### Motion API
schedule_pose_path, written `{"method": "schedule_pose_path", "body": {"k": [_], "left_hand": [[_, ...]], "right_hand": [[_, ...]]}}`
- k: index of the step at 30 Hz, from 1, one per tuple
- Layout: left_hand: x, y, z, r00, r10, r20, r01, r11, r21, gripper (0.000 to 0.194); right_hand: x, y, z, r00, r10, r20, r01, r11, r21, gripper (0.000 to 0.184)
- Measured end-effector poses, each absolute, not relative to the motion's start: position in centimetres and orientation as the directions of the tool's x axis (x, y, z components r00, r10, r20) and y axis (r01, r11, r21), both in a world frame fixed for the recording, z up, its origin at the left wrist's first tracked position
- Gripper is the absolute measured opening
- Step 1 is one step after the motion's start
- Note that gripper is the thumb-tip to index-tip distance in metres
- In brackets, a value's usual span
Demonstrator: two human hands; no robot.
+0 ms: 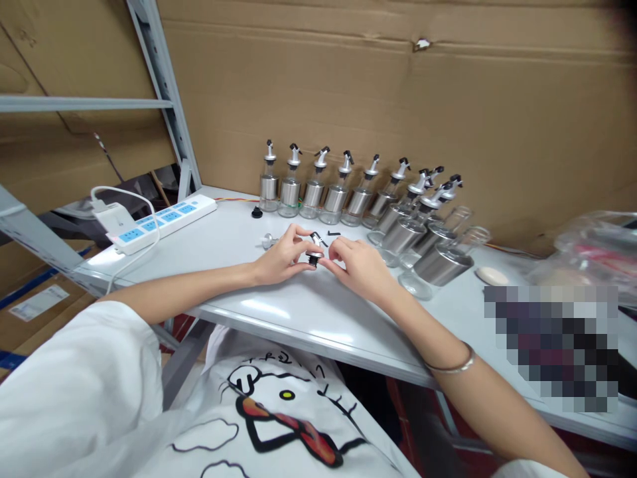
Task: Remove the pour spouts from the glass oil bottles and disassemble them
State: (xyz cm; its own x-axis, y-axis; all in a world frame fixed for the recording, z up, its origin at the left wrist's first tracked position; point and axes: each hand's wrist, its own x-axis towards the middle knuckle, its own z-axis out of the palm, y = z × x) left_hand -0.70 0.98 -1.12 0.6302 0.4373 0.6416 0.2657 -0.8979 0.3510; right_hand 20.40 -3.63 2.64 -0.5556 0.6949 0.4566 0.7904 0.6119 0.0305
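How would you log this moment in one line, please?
left hand: holds pourer spout | right hand: close beside it | bottles: on table

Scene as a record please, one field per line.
left: left hand grips a pourer
right: right hand right beside it, contact unclear
fitted: bottles with pourers in front of cardboard
unfitted: two bottles without pourers, right end
loose: silver part, black part, small black piece
power: white strip, left side

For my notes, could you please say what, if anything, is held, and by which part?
The left hand holds a bottle spout near where its silver body meets the black stopper; I cannot tell whether the right hand grips it.
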Motion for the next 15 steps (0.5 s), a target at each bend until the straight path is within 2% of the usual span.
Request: {"method": "schedule_pose_path", "body": {"k": [3,8,15], "left_hand": [[-0.75,1.07,-0.95,0.636,0.425,0.644,0.271,-0.905,0.329,0.035],[-0.84,0.85,-0.98,0.69,0.397,0.605,0.25,-0.915,0.315,0.035],[-0.83,0.77,-1.05,0.676,0.417,0.607,0.258,-0.906,0.335,0.036]], "right_hand": [[20.31,-3.62,2.59,-0.512,0.71,0.483,0.802,0.597,-0.029,0.029],[20.55,-3.2,2.12,-0.601,0.683,0.414,0.732,0.679,-0.058,0.031],[20.63,-2.73,1.81,-0.608,0.684,0.404,0.749,0.662,0.006,0.037]]}}
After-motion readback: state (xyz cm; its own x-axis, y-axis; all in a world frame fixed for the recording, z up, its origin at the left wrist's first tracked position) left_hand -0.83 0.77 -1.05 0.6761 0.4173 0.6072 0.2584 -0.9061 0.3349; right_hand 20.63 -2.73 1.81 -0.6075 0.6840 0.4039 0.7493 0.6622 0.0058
